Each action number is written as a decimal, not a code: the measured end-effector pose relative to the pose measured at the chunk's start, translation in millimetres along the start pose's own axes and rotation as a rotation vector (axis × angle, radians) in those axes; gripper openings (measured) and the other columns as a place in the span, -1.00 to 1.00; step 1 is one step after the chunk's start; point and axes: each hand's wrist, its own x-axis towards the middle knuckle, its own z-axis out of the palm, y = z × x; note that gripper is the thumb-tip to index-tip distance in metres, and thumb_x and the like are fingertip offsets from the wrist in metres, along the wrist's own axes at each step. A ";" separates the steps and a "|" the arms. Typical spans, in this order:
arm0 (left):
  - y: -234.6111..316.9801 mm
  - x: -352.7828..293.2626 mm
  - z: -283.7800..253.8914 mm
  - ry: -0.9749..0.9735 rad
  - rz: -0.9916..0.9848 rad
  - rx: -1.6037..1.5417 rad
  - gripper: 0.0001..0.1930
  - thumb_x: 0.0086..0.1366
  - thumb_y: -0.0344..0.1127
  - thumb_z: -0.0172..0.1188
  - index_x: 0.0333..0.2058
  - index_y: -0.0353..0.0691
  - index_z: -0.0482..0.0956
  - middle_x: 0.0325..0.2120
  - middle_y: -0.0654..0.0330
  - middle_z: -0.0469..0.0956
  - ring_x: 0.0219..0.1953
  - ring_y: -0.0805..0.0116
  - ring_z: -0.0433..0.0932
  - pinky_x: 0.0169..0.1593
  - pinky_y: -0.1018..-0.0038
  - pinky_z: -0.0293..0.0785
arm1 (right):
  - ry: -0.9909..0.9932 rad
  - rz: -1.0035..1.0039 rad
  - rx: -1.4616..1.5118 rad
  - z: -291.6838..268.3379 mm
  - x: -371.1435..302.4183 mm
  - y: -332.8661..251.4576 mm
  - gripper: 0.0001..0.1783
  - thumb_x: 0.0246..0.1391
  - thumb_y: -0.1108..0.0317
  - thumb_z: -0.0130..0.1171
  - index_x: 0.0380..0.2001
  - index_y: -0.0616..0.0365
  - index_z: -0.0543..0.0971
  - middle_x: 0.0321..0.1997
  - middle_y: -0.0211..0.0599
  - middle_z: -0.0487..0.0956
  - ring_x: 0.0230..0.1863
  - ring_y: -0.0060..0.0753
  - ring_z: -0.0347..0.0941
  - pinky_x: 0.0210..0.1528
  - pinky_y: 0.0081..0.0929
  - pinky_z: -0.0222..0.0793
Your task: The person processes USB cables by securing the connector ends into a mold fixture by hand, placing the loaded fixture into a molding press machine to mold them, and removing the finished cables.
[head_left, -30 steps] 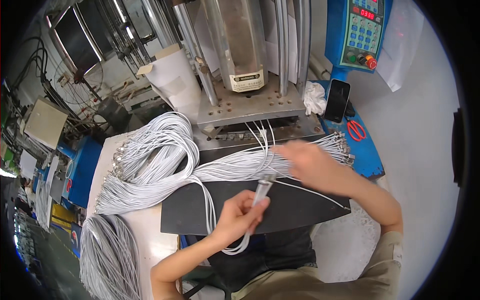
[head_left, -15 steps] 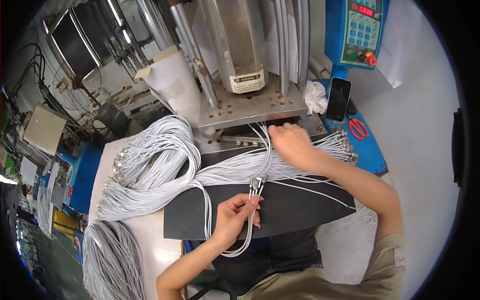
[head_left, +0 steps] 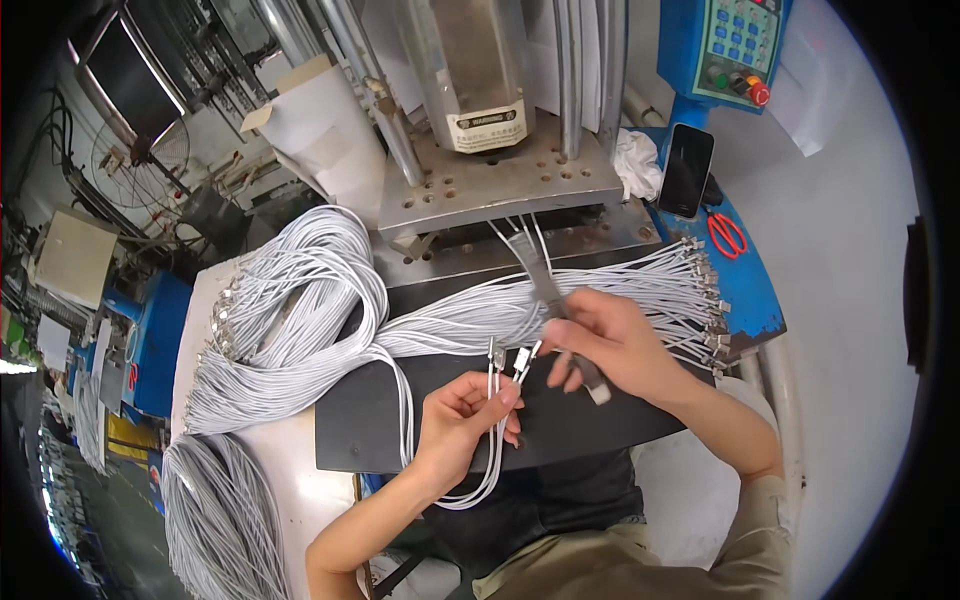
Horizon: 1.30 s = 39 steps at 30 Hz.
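Note:
My left hand (head_left: 462, 418) is closed around a few white cables (head_left: 495, 455), which loop down below it. Metal plug ends (head_left: 499, 355) stick up above its fingers. My right hand (head_left: 622, 345) grips a long, dark, narrow bar-shaped tool (head_left: 541, 275), blurred, with a pale lower tip. Thin white strands show by its upper end, at the press plate's edge. Close to the right fingertips is another metal-ended plug (head_left: 537, 350). Behind both hands a thick bundle of white cables (head_left: 450, 328) lies across the black board (head_left: 365, 425), connectors fanned out at the right.
A steel press plate (head_left: 480, 185) with guide columns stands ahead. Coiled white cables (head_left: 330, 240) and a grey cable bundle (head_left: 215, 510) lie at left. On the blue surface (head_left: 760, 300) at right are red-handled scissors (head_left: 727, 235) and a phone (head_left: 687, 170), below a control panel (head_left: 740, 50).
My right hand has come from the press plate's edge toward me and now grips the dark bar. The plug ends at my left hand have spread apart. The whole view has shifted slightly.

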 end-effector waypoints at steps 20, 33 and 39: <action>5.3 -1.5 4.7 -0.034 -0.086 0.193 -0.78 0.41 -0.38 0.30 -0.10 -0.45 0.69 -0.38 0.06 0.73 -0.47 0.43 0.64 -0.32 0.51 0.60 | -0.309 0.213 -0.112 -17.3 21.8 6.6 -0.55 0.41 0.02 0.15 -0.23 0.28 0.59 -0.61 -0.33 0.55 -0.80 -0.62 0.38 -0.78 -0.61 0.19; 12.0 0.9 1.6 -0.145 -0.132 0.220 -0.77 0.44 -0.33 0.28 -0.12 -0.42 0.71 -0.39 0.05 0.72 -0.49 0.45 0.59 -0.36 0.52 0.55 | -0.320 0.202 -0.184 -12.7 18.8 9.6 -0.60 0.44 0.10 0.13 -0.23 0.29 0.61 -0.55 -0.31 0.57 -0.76 -0.68 0.37 -0.76 -0.68 0.20; 4.4 -0.3 4.5 -0.037 -0.093 0.253 -0.74 0.47 -0.25 0.26 -0.11 -0.38 0.72 -0.34 0.16 0.73 -0.48 0.55 0.56 -0.36 0.58 0.51 | -0.310 0.157 -0.131 -12.9 19.3 10.8 -0.60 0.31 0.07 0.30 -0.20 0.26 0.57 -0.60 -0.34 0.55 -0.80 -0.65 0.35 -0.77 -0.62 0.14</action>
